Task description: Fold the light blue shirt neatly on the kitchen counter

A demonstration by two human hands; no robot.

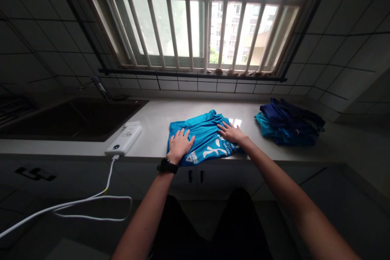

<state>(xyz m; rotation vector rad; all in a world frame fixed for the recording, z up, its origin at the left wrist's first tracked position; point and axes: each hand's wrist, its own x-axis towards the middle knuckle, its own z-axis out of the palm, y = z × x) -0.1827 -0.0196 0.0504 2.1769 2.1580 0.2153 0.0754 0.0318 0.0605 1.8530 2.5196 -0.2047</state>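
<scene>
Blue shirt [205, 130] under both palms: I read left hand [180, 145] and right hand [232, 133] as spread flat, gripping nothing, neither nearer. Shirt on counter [155, 124], long axis roughly left-right; clothes pile [284, 122] farther right.

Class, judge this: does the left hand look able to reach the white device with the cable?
Probably yes: the left hand rests on the blue garment, the white device lies to its left, and only countertop shows between them.
</scene>
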